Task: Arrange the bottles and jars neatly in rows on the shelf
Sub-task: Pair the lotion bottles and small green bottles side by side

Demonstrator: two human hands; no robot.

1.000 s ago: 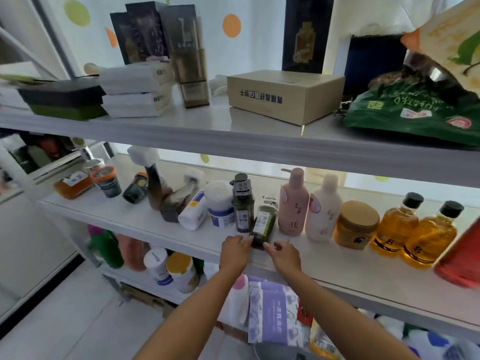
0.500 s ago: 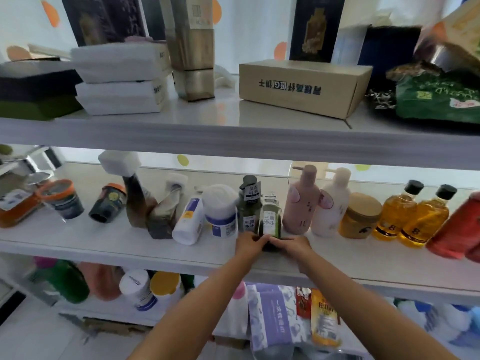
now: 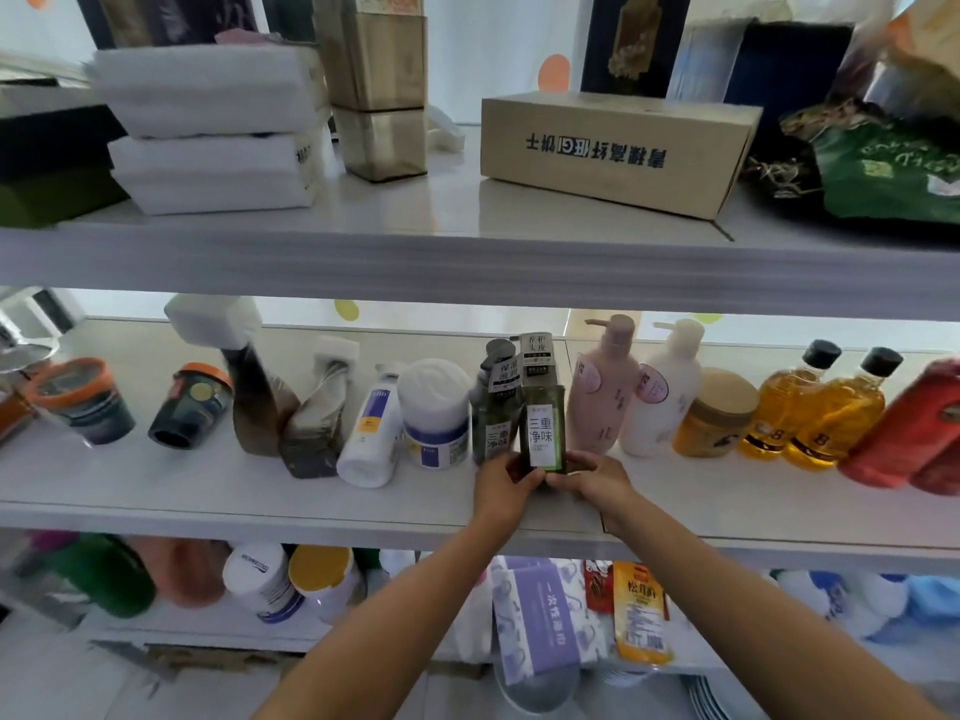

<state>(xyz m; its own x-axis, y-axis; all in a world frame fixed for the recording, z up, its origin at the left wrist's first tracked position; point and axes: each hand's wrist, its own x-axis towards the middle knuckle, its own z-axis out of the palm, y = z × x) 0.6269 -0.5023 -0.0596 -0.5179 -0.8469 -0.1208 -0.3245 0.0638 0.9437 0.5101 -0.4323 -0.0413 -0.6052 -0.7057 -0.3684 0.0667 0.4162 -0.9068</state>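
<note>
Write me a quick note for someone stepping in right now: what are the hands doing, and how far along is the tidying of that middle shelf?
Left hand and right hand: both grip the base of the green bottle, which is upright at the front of the middle shelf, beside its darker twin.

Done: to the right, the pink bottle, white bottle, brown jar and two yellow bottles stand in a line.

Left: the brown spray bottles, the white tube and the orange-rimmed jars on the left lean or lie over; stand them up in a row.
</note>
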